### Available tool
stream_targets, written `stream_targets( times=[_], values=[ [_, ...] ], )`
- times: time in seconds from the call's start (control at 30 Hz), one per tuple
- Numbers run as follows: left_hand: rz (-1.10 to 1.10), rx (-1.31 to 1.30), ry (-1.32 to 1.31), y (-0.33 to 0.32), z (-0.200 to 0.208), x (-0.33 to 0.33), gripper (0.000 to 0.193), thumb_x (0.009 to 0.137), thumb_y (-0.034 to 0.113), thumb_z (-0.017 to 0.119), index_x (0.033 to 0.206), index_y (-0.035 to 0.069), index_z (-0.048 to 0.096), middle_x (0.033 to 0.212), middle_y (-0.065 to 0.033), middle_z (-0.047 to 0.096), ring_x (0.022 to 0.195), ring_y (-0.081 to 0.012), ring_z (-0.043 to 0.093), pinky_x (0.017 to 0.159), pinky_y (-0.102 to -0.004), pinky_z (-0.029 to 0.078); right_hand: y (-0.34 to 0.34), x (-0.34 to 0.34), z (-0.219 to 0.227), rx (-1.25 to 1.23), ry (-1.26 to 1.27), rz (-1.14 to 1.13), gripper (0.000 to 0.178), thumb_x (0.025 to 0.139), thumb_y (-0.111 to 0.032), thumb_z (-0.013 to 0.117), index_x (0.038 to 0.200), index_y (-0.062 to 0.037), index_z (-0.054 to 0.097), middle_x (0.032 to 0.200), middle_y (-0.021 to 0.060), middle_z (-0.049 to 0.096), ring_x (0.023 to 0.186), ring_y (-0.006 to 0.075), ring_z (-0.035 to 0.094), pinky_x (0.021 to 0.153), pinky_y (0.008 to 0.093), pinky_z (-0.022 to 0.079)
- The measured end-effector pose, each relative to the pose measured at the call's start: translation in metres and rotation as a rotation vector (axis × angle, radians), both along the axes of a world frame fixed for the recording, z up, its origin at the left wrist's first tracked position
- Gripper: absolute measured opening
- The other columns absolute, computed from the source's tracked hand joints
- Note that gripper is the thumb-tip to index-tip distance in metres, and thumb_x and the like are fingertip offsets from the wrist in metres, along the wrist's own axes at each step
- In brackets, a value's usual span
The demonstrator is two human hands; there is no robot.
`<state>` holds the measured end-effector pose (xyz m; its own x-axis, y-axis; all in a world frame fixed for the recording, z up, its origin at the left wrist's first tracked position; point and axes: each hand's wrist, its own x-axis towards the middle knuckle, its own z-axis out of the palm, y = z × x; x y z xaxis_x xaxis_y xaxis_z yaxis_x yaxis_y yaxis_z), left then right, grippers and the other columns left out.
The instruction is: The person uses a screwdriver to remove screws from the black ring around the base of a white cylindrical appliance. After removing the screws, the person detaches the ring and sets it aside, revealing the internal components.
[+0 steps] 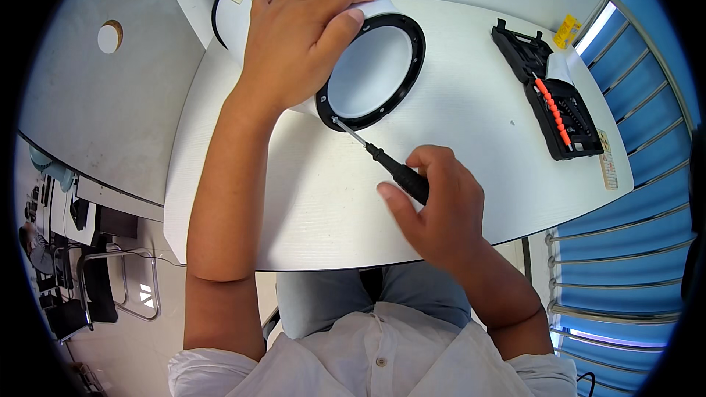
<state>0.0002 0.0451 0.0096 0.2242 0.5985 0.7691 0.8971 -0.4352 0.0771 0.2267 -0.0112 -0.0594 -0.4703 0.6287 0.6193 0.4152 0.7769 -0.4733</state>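
Note:
A white cylinder [305, 109] with a black ring flange [416, 66] lies on its side on the table, its round open end turned toward me. My left hand [309, 37] rests on top of it, fingers spread over the curved wall and gripping nothing. In my right hand [445, 202] is a black-handled screwdriver [397, 171], held by the handle's rear end with the thumb standing off. Its metal shaft points up and left, and the tip meets the flange's lower edge at a small screw [336, 120].
On the white table [331, 213], an open black tool case [562, 121] stands at the right with an orange flexible shaft [553, 114]. A yellow packet [567, 31] is behind it. Metal railings [625, 257] line the right side; a grey desk panel [110, 103] rises at left.

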Motion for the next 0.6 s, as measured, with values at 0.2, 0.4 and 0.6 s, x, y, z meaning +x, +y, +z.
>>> stream_targets(
  times=[0.2, 0.4, 0.6],
  values=[
    [-0.019, 0.019, 0.0, 0.001, 0.001, 0.0, 0.033, 0.089, 0.02, 0.046, 0.113, 0.014, 0.068, 0.126, -0.0049, 0.064, 0.13, -0.0297, 0.047, 0.108, -0.0491, 0.025, -0.001, 0.001, -0.001, 0.072, 0.041, 0.085, 0.032, 0.074, -0.004, 0.07, 0.096, -0.0043, 0.047, 0.079, 0.0108, 0.054, 0.063, 0.0272, 0.053, 0.056, 0.0388, 0.042],
    [0.099, -0.142, -0.06, -0.014, 0.009, 0.014, 0.039, 0.09, 0.03, 0.045, 0.118, 0.012, 0.065, 0.131, -0.0107, 0.058, 0.132, -0.0338, 0.042, 0.107, -0.057, 0.023, 0.007, 0.0, -0.01, 0.274, 0.084, -0.06, 0.03, 0.076, -0.02, 0.077, 0.087, -0.0047, 0.052, 0.069, 0.0074, 0.053, 0.055, 0.0224, 0.05, 0.05, 0.0329, 0.038],
    [0.02, -0.028, -0.024, -0.002, 0.004, 0.004, 0.034, 0.089, 0.024, 0.046, 0.114, 0.013, 0.067, 0.126, -0.0073, 0.062, 0.13, -0.0314, 0.046, 0.107, -0.051, 0.026, -0.003, 0.004, -0.01, 0.049, -0.092, -0.069, 0.029, 0.081, -0.026, 0.074, 0.09, -0.0057, 0.054, 0.063, 0.0046, 0.052, 0.051, 0.0208, 0.049, 0.048, 0.0335, 0.038]
  ],
)
